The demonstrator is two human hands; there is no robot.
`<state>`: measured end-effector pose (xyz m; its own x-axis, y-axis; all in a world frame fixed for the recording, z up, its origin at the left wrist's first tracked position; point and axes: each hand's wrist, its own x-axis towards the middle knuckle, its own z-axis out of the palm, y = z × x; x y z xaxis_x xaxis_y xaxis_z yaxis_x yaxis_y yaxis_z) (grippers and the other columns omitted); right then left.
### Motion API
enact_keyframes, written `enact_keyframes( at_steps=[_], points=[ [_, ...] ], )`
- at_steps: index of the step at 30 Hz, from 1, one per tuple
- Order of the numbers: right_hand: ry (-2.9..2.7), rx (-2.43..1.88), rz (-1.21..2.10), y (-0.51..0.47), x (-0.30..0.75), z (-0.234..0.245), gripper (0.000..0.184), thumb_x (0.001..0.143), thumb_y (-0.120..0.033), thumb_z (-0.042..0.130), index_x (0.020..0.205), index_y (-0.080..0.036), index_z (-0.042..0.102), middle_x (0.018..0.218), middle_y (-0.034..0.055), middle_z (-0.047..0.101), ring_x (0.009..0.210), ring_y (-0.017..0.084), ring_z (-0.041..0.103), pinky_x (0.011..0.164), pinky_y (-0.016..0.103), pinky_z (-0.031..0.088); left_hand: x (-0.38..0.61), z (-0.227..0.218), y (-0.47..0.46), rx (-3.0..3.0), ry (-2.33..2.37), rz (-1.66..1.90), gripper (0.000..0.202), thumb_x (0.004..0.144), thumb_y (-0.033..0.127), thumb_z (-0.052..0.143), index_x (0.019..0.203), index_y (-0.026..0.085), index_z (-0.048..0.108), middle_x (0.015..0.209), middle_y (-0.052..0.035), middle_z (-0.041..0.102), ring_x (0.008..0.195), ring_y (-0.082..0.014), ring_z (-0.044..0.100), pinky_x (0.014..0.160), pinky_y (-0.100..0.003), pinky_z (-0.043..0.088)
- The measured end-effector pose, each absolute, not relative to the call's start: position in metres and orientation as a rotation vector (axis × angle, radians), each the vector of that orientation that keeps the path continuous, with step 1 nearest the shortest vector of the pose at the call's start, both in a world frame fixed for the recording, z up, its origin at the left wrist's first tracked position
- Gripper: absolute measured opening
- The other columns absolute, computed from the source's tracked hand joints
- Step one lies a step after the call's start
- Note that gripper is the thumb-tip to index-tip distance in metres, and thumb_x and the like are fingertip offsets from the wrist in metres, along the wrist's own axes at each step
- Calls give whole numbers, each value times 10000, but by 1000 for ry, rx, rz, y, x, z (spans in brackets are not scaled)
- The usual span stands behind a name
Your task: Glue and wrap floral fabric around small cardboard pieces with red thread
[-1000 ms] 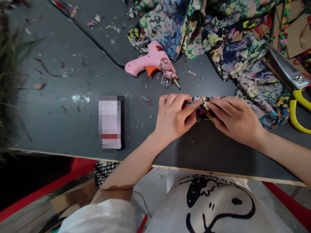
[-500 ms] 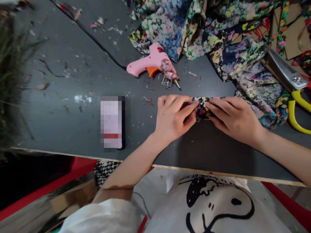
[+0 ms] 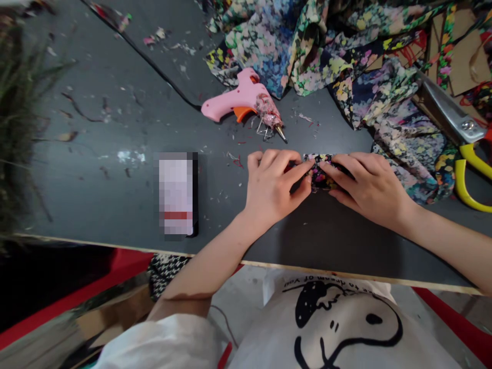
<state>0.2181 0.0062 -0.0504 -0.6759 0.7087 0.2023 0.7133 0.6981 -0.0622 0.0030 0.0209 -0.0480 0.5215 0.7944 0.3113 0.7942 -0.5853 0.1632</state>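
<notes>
Between my hands, on the grey table, lies a narrow folded strip of dark floral fabric (image 3: 321, 173). My left hand (image 3: 275, 179) grips its left end, fingers curled over it and the thumb along the near edge. At the other end my right hand (image 3: 367, 179) has its fingers and thumb closed on the strip, the index finger pressing near the middle. Both ends are hidden under the hands. Just beyond them a pink glue gun (image 3: 240, 100) with an orange trigger lies on its side, nozzle toward the strip.
A heap of crumpled floral fabric (image 3: 261, 41) covers the back right. Scissors with yellow handles (image 3: 471, 154) lie at the right, near cardboard pieces (image 3: 467, 56). A phone (image 3: 176, 195) rests at left. A black cord (image 3: 154, 64) runs from the glue gun; dried grass (image 3: 23, 133) stands far left.
My right index finger has shifted left along the fabric strip, toward the left hand. The left hand is almost still, and both keep hold of the strip.
</notes>
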Motion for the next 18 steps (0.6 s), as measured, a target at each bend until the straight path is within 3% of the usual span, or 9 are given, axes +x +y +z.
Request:
enact_keyframes(
  at_steps=[7,12,18],
  points=[
    [-2671,-1127,-36,7,218,-51,412,930,-321,456,1283,-109,477,1171,109,604,1042,240,487,863,374,400,4,-47,21,2777,1373,492,266,909,314,483,1115,273,646,990,-48,665,861,-200,539,761,-378,307],
    [-2622,-1102,-29,8,219,-52,396,907,-301,501,1229,-71,505,1150,127,619,1031,247,506,862,375,417,5,-46,19,2818,1272,450,327,897,314,496,1176,184,606,1092,-75,682,960,-223,567,804,-388,316],
    [-2589,-1083,-53,7,218,-52,381,899,-301,513,1185,-50,536,1105,140,619,998,252,533,857,370,433,7,-44,19,2825,1278,428,301,910,297,488,1170,200,607,1101,-56,697,973,-224,586,792,-392,320]
  ],
)
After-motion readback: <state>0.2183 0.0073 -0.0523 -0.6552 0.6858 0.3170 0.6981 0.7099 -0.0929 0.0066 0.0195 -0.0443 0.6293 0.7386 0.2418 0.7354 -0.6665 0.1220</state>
